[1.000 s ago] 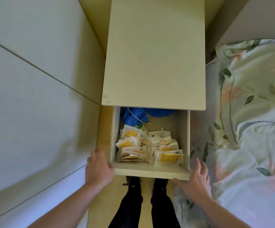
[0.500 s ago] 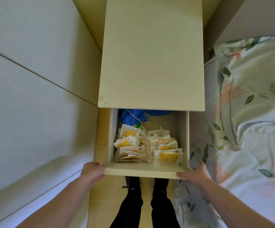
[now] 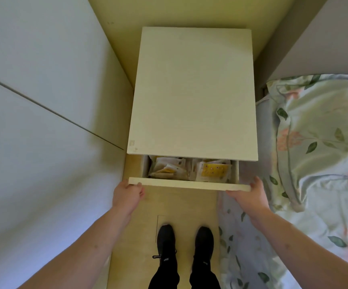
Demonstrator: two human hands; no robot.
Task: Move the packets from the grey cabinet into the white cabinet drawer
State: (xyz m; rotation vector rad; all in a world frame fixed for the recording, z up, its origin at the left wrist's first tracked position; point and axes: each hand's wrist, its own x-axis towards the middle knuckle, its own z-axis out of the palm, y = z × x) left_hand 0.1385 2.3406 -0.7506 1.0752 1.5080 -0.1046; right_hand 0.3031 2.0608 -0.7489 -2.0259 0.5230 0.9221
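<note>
The white cabinet [image 3: 192,90] stands straight ahead, seen from above. Its drawer [image 3: 189,185] sticks out only a little. Several white and yellow packets [image 3: 212,171] lie inside, mostly hidden under the cabinet top. My left hand [image 3: 127,196] grips the left end of the drawer front, thumb over its top edge. My right hand [image 3: 250,197] holds the right end, fingers reaching round the corner.
Grey cabinet doors [image 3: 33,122] fill the left side, close to the drawer. A bed with a floral quilt [image 3: 315,142] lies on the right, touching the cabinet's side. My black shoes [image 3: 165,243] stand on the wooden floor just in front of the drawer.
The drawer has slid most of the way into the cabinet, hiding the blue item and the rear packets. Both hands went from beside the front to its two ends and moved forward with it.
</note>
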